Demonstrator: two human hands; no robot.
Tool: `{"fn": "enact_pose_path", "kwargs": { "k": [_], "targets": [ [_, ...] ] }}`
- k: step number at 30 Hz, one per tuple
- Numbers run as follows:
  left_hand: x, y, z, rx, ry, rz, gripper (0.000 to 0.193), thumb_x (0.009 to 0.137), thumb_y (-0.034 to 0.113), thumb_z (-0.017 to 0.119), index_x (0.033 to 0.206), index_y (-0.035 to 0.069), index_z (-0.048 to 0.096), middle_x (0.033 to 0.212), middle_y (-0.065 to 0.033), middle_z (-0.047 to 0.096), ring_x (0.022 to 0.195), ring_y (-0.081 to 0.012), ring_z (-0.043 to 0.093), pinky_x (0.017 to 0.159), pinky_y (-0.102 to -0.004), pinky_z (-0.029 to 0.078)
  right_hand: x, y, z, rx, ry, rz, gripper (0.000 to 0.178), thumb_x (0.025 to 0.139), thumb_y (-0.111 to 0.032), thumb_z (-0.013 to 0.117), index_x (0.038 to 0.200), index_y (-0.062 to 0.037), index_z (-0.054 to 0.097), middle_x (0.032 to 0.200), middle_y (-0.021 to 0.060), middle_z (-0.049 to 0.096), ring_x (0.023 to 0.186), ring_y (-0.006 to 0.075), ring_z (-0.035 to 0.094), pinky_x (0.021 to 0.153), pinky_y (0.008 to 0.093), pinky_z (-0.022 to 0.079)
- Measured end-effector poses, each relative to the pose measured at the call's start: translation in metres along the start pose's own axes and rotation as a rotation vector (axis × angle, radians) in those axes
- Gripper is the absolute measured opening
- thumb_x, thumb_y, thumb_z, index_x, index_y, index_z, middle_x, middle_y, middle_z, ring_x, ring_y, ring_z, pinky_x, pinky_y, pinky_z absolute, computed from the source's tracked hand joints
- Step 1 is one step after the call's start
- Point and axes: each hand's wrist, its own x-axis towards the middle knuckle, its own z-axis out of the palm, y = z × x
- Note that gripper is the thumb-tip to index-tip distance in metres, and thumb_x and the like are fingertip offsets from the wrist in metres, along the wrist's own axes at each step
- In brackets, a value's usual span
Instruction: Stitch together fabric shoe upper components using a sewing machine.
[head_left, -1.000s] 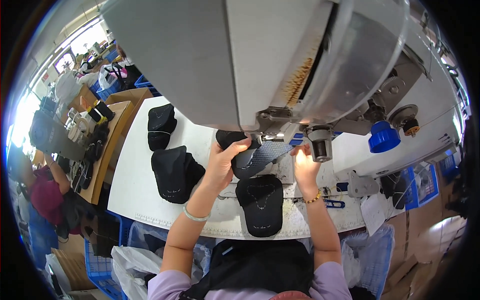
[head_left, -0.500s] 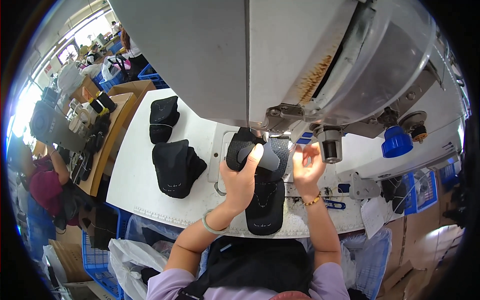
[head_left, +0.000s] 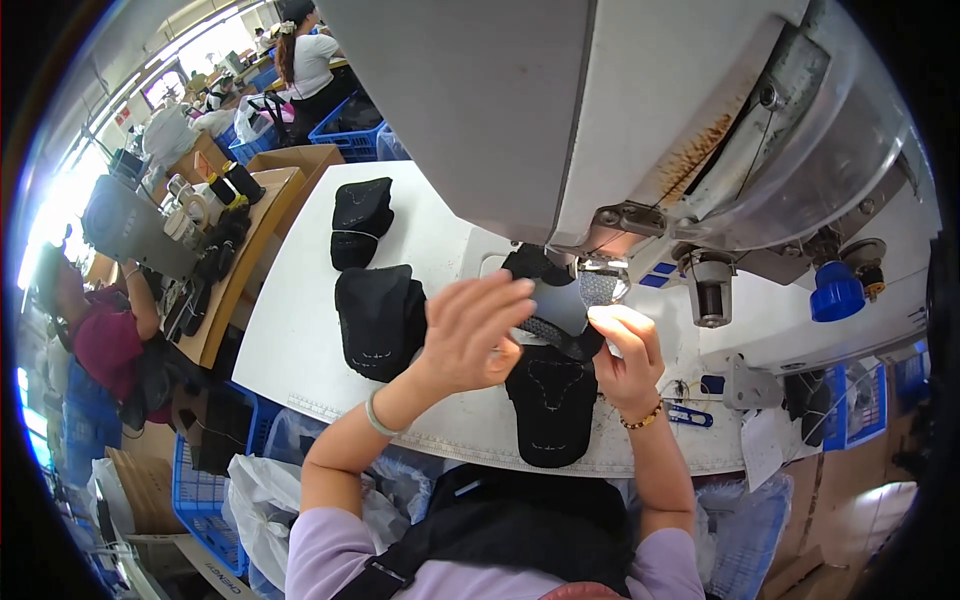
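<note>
My left hand (head_left: 468, 335) is lifted just left of the sewing needle area, fingers stretched out and slightly blurred, holding nothing. With the fingertips of my right hand (head_left: 628, 360) I pinch the right edge of a curved black fabric piece (head_left: 575, 345) with a smooth grey patch (head_left: 560, 305) on it. Its far end lies at the sewing machine's (head_left: 600, 245) needle area, where a lit, dotted grey part shows. Nearer to me a flat black fabric piece (head_left: 553, 420) with white stitch marks lies on the white table (head_left: 290, 330), partly under the held piece.
Left on the table sit a stack of black pieces (head_left: 380, 320) and a banded black bundle (head_left: 360, 225). Right of my wrist are a blue thread snipper (head_left: 690, 415) and a paper slip (head_left: 762, 450). The machine head overhangs from above. Blue crates (head_left: 210, 500) and co-workers are at left.
My left hand has let go of the fabric piece, lifting leftward with fingers spread. My right hand has come down from beside the needle area onto the piece's edge. The whole view has shifted.
</note>
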Motion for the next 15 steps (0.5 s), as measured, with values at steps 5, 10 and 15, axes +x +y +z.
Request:
{"fn": "enact_pose_path", "kwargs": {
  "k": [5,10,15],
  "targets": [
    [0.017,0.005,0.011,-0.054,-0.051,0.129,0.037,0.076,0.008,0.062,0.113,0.008,0.058,0.111,-0.0038,0.061,0.109,-0.0188,0.055,0.098,-0.0341,0.037,0.003,0.000,-0.002,-0.033,0.005,-0.007,0.040,0.066,0.013,0.061,0.101,-0.0039,0.063,0.098,0.0088,0.062,0.085,0.0235,0.063,0.075,0.0312,0.052],
    [0.038,0.007,0.008,-0.052,-0.048,0.276,0.020,0.075,0.009,0.061,0.093,0.002,0.065,0.096,-0.0085,0.065,0.090,-0.0208,0.063,0.081,-0.0327,0.050,-0.003,0.001,-0.006,-0.095,-0.021,0.031,0.026,0.069,0.008,0.066,0.092,-0.0047,0.063,0.093,0.0083,0.063,0.086,0.0254,0.062,0.075,0.0331,0.051],
    [0.049,0.014,0.000,-0.003,-0.106,0.340,0.017,0.072,0.008,0.062,0.086,0.000,0.066,0.091,-0.0081,0.064,0.085,-0.0197,0.063,0.073,-0.0293,0.054,0.011,0.003,-0.021,-0.230,-0.050,-0.133,0.019,0.066,0.005,0.068,0.083,-0.0040,0.063,0.091,0.0055,0.065,0.085,0.0254,0.062,0.076,0.0340,0.050]
  ]
}}
